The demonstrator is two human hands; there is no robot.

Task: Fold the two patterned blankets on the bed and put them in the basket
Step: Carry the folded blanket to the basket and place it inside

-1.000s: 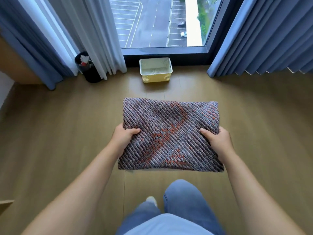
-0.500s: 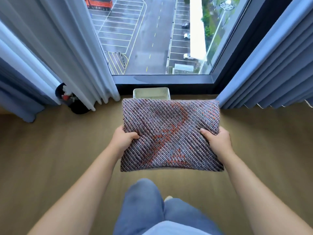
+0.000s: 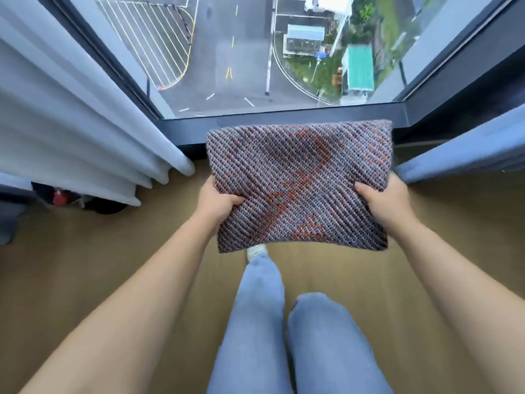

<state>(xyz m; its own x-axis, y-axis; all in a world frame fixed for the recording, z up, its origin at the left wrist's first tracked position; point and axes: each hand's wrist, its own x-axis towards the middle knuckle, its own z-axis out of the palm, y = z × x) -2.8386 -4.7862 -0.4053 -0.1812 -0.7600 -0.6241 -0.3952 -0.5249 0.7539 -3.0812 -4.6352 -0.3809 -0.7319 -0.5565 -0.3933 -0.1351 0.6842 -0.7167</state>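
A folded knitted blanket [image 3: 301, 186], grey-blue with orange-red patches, is held flat in the air above the wooden floor, close to the window sill. My left hand [image 3: 217, 201] grips its left edge with the thumb on top. My right hand [image 3: 382, 199] grips the right edge the same way. The basket is hidden, with the blanket covering the spot below the window. The second blanket and the bed are out of view.
A floor-to-ceiling window [image 3: 255, 52] with a dark frame is directly ahead. White and blue curtains [image 3: 71, 118] hang at the left, blue curtains [image 3: 460, 149] at the right. A dark bin [image 3: 71, 199] sits under the left curtain. My legs in jeans [image 3: 284, 322] are below.
I have walked toward the window with the blanket held in both hands. The yellow basket, visible before on the floor by the window, has slid behind the blanket.
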